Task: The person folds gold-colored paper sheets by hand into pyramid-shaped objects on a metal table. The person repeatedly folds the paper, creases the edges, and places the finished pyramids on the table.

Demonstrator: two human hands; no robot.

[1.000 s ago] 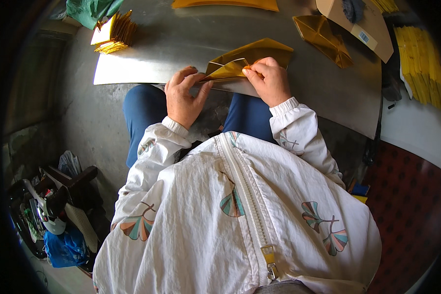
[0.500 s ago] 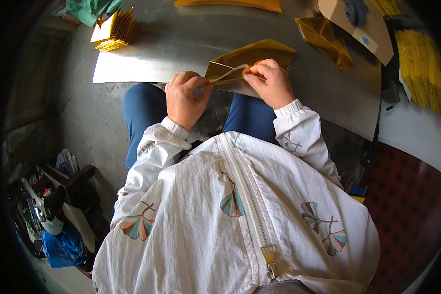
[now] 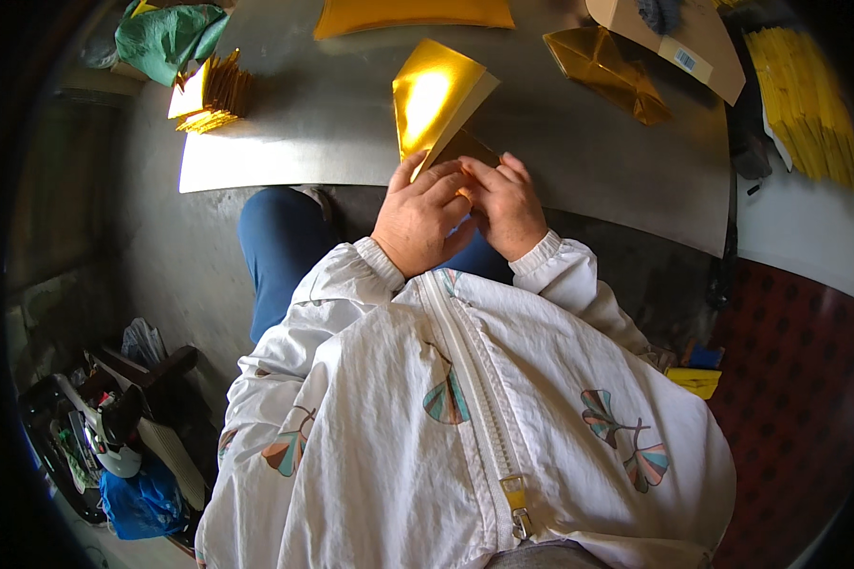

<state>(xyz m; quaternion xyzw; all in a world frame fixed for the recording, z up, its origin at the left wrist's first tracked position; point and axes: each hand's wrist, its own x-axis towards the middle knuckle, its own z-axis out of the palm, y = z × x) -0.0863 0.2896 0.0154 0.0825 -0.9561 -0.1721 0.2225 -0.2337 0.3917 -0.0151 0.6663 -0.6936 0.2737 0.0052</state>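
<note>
The left hand (image 3: 417, 216) and the right hand (image 3: 508, 204) both pinch the bottom of a shiny gold folded paper sheet (image 3: 434, 100), which stands up over the grey bench (image 3: 588, 161).

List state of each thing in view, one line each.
Gold paper sheet: partly folded, raised off the table, lower end pinched by both hands.
Left hand: gripping the sheet.
Right hand: gripping the sheet.
Folded gold piece: finished, lying on the table.
Stack of folded gold pieces: piled at the table's left.
Yellow sheets: stacked flat.
Jacket zipper: closed.
</note>
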